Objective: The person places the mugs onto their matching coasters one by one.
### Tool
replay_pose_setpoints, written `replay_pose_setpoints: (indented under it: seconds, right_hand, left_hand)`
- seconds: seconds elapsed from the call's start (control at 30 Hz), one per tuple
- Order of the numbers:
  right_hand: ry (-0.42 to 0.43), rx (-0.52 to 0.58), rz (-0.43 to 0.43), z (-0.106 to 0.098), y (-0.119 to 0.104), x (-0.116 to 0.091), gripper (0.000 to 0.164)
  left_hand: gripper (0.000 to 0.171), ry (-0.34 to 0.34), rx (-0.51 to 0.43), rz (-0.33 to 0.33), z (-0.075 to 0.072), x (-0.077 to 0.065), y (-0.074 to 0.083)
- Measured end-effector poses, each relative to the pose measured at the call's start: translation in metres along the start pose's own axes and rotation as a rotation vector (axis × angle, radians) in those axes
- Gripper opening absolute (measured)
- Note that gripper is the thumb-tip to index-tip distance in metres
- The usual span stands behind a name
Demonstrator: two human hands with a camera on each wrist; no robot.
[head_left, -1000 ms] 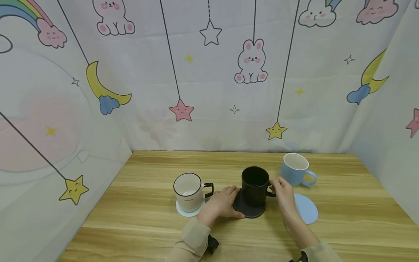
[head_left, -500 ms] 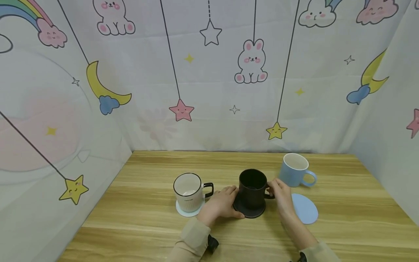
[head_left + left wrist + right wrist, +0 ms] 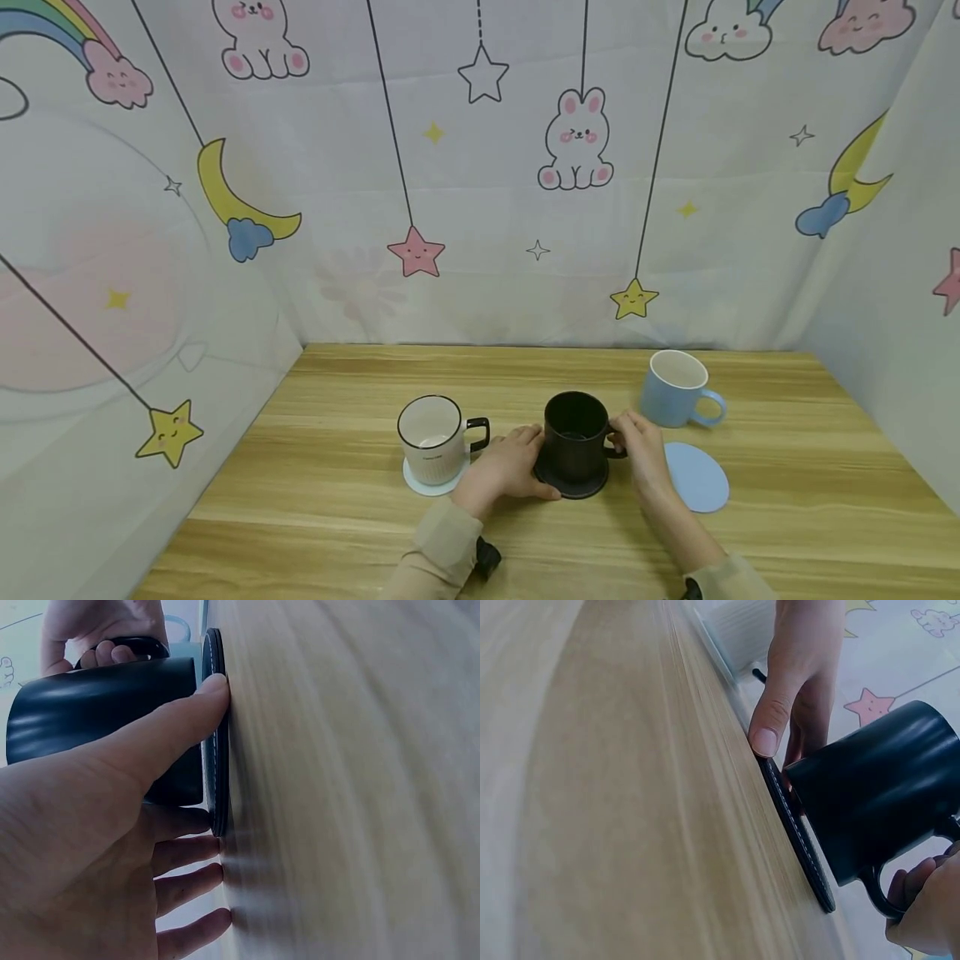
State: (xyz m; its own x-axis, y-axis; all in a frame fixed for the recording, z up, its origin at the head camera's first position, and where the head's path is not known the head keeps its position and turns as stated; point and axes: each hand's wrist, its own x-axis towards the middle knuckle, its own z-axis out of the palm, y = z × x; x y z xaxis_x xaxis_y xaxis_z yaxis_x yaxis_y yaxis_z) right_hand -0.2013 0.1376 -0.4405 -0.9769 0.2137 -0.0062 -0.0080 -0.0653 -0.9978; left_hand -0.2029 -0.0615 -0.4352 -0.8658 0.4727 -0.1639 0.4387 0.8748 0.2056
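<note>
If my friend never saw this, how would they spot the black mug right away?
Start at the wooden table and find three mugs. The black mug is between the white mug and the blue mug, over a black coaster. It alone is dark inside and out; the others are white inside.

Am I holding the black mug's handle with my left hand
No, your right hand holds the handle of the black mug; your left hand touches the black coaster.

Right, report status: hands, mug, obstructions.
Left hand touching black coaster's edge. Right hand gripping black mug by its handle. Mug upright just above coaster, thin gap showing. Nothing seen between them.
</note>
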Motion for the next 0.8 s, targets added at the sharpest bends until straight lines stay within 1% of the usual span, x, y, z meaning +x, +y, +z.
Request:
replay_pose_setpoints:
  seconds: [0.4, 0.53, 0.6, 0.8]
  right_hand:
    - [0.001, 0.003, -0.007, 0.001, 0.0028, 0.0004, 0.034]
    - [-0.01, -0.014, -0.005, 0.0003, 0.0032, 0.0002, 0.033]
    - [-0.032, -0.038, 0.001, -0.0005, 0.0025, 0.0007, 0.033]
    - [-0.145, -0.148, 0.011, -0.0054, -0.003, 0.0037, 0.032]
  left_hand:
    - [0.091, 0.008, 0.002, 0.005, 0.0011, 0.0013, -0.0008]
    - [0.091, 0.007, -0.007, 0.003, 0.0003, 0.0003, 0.0002]
    - [0.091, 0.006, -0.005, 0.001, -0.0003, -0.0004, 0.0006]
    - [0.091, 0.004, 0.0, 0.001, -0.0013, -0.0014, 0.0007]
